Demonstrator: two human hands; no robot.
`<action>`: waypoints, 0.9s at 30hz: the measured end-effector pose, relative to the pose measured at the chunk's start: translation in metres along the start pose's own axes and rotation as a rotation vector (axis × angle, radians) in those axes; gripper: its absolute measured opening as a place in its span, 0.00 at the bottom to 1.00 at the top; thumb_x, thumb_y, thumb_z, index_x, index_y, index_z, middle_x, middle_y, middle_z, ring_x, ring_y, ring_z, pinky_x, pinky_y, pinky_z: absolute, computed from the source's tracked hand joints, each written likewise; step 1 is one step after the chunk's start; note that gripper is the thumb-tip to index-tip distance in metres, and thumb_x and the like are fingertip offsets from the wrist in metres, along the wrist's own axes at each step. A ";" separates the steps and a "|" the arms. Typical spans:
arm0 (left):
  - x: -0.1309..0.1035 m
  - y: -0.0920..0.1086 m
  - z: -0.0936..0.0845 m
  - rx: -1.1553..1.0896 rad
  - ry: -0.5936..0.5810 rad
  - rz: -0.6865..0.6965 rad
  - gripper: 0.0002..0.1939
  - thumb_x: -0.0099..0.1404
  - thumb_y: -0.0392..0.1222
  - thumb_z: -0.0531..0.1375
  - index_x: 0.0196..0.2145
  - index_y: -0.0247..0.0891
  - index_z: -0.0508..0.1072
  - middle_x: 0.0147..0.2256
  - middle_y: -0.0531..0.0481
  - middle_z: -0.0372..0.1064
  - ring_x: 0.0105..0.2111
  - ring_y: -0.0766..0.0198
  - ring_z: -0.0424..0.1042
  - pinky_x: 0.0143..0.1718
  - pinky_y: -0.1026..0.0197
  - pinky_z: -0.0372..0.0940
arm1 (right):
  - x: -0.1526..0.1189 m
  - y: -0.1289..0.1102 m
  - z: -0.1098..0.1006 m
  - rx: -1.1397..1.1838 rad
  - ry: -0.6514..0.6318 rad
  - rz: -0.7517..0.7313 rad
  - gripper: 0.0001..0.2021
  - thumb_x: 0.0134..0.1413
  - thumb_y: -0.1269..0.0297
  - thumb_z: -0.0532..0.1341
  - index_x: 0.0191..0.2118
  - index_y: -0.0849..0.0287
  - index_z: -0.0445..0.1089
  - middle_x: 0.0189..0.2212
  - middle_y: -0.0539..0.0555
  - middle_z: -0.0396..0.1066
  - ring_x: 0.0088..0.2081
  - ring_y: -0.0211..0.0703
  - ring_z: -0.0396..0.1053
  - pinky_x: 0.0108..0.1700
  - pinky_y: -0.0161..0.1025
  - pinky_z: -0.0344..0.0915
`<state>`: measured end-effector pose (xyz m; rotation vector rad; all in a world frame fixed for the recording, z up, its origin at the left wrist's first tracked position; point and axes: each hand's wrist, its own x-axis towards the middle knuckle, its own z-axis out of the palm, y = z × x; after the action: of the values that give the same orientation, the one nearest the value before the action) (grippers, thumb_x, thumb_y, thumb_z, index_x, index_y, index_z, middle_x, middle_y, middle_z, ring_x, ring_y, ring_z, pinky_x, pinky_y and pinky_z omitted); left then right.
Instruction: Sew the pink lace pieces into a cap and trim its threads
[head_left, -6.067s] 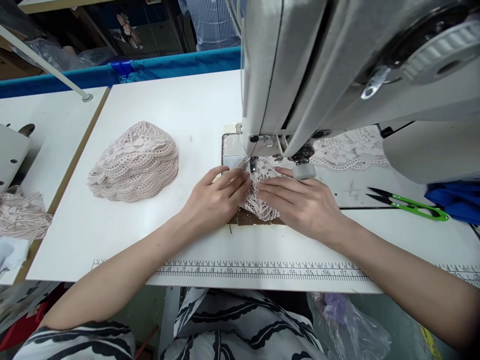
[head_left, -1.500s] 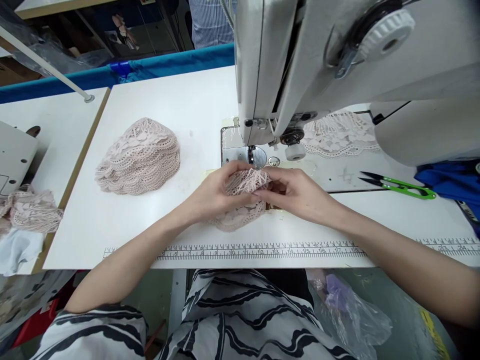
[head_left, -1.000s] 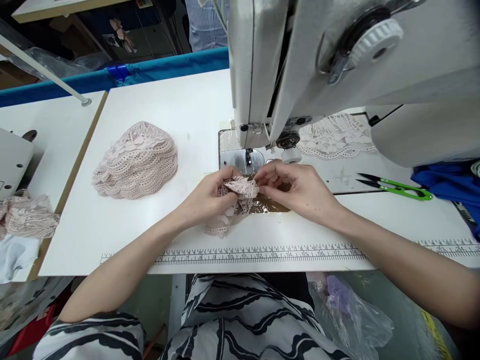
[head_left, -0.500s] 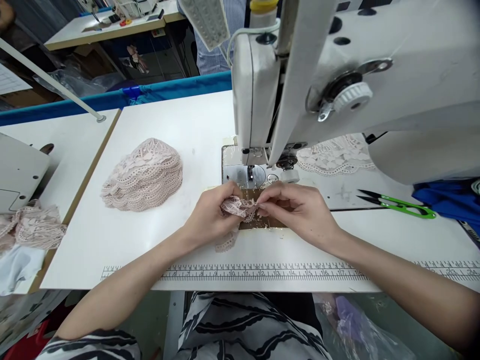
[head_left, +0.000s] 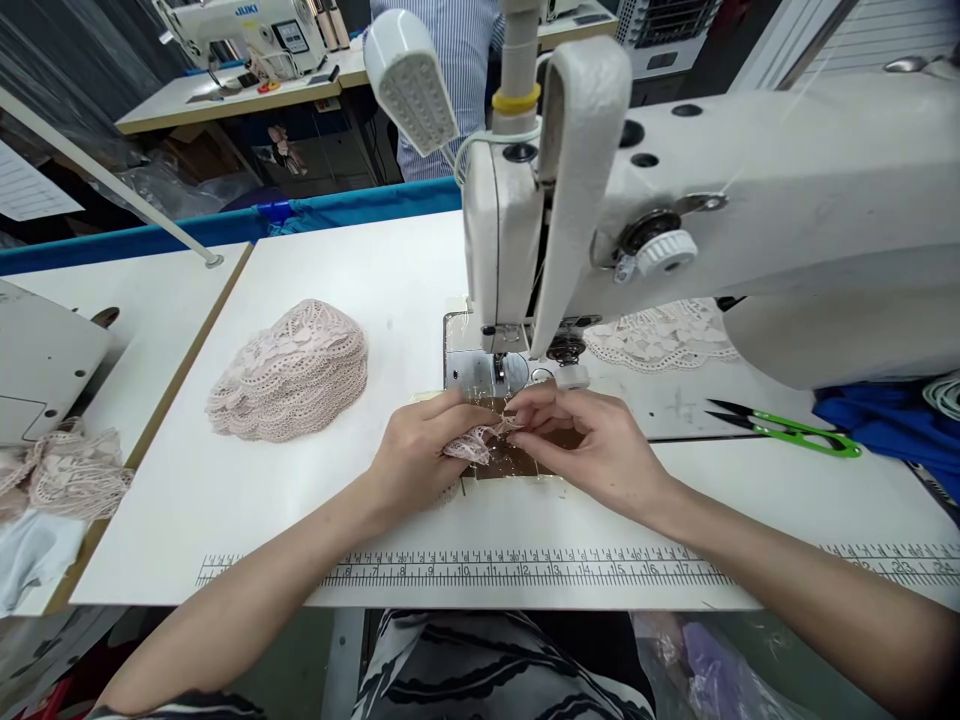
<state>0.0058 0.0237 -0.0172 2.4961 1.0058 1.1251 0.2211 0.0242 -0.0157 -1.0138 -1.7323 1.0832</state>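
Observation:
A small piece of pale pink lace (head_left: 474,446) is stretched between my two hands, just in front of the sewing machine's needle plate (head_left: 469,368). My left hand (head_left: 420,445) is closed around its bunched left part, and some lace edge shows beneath the palm. Thumb and fingers of my right hand (head_left: 581,430) pinch the right end of the same piece. Both hands rest low over a brown patch (head_left: 517,462) on the table. The presser foot (head_left: 499,366) stands behind the fingers with no lace visible under it.
A stack of pink lace pieces (head_left: 289,370) lies to the left, and more lace (head_left: 660,335) lies behind the needle area. Green-handled thread snips (head_left: 795,428) and blue cloth (head_left: 892,430) are at right. The machine head (head_left: 675,210) overhangs the table. A person (head_left: 442,90) stands beyond.
The view has tilted up, showing more of the background. My left hand has turned further over the lace, covering more of it; my right hand still pinches its end.

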 end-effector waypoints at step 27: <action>-0.004 0.000 0.004 0.133 0.076 0.144 0.13 0.64 0.26 0.59 0.43 0.40 0.74 0.30 0.53 0.74 0.27 0.67 0.73 0.26 0.67 0.66 | 0.001 -0.004 -0.001 -0.078 -0.073 -0.088 0.04 0.56 0.72 0.64 0.35 0.56 0.71 0.30 0.48 0.72 0.30 0.34 0.71 0.31 0.31 0.71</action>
<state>0.0065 0.0215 -0.0222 2.6870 0.9623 1.2410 0.2212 0.0240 -0.0109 -0.9467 -1.8735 1.0146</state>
